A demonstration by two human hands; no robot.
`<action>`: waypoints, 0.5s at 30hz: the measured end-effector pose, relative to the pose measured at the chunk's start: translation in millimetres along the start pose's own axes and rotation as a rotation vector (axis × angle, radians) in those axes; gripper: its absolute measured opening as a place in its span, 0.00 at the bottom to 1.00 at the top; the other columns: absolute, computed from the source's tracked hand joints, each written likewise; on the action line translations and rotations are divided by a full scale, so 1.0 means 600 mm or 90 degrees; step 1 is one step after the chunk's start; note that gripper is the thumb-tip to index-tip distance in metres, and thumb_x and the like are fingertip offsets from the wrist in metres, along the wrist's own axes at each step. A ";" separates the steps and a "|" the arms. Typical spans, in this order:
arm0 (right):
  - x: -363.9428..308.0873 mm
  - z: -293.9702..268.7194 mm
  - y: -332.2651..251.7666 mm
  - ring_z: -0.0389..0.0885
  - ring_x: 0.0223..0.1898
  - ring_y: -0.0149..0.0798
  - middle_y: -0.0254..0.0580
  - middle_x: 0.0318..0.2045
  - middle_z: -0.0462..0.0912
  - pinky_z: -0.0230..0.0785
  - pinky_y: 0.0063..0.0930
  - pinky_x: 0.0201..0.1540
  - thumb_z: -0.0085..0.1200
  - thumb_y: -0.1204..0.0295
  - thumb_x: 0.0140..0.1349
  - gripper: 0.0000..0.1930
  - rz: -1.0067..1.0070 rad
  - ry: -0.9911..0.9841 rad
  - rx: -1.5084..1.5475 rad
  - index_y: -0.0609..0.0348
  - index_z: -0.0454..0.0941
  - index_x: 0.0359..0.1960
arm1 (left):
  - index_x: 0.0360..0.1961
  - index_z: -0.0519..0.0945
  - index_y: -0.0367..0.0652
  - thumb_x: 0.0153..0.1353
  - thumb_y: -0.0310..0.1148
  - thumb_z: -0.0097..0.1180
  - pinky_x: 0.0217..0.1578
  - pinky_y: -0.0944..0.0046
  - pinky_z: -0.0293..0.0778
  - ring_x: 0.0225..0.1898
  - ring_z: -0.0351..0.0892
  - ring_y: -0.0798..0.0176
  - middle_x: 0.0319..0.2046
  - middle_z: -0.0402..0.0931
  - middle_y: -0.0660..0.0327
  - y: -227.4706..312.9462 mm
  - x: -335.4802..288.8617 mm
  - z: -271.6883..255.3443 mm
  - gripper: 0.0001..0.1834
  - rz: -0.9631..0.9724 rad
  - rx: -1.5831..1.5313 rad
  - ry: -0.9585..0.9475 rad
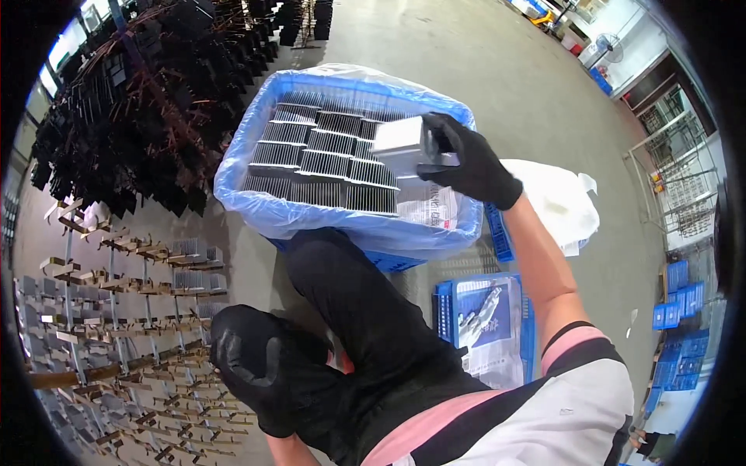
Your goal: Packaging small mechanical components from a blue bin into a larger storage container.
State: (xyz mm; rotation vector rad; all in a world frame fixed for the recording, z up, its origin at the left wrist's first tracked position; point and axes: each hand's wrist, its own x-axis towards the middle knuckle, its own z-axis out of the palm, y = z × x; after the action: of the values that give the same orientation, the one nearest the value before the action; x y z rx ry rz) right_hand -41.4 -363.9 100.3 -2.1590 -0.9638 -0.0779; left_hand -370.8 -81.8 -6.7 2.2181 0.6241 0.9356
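In my right hand, which wears a black glove, is a silver metal block with smooth flat faces, gripped by its right end between thumb and fingers. It is above the right side of a blue crate lined with clear plastic film. Rows of finned metal heat sinks stand packed in the crate, fins upward. Printed paper shows at the crate's right end, under my hand. My left hand, also in a black glove, lies on my left knee; its fingers blend into the black trousers.
Racks with dark finned parts stand at the left. Nearer are hook racks with grey parts. Right of my legs sits a smaller blue crate holding paper and film. A white bag lies beyond my right forearm. Blue crates are stacked far right.
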 end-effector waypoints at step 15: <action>-0.004 0.071 0.163 0.78 0.45 0.54 0.53 0.42 0.77 0.73 0.51 0.44 0.67 0.68 0.43 0.34 0.057 -0.210 -0.491 0.57 0.70 0.56 | 0.47 0.74 0.36 0.60 0.34 0.64 0.55 0.56 0.67 0.49 0.73 0.54 0.45 0.74 0.53 -0.001 0.061 -0.018 0.18 -0.057 0.000 -0.087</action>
State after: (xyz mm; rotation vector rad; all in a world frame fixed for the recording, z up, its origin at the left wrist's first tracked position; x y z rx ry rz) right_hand 11.5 -379.2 8.8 -2.9908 -1.1430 -0.0548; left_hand -356.0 -54.2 15.5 2.2129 0.6542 0.7326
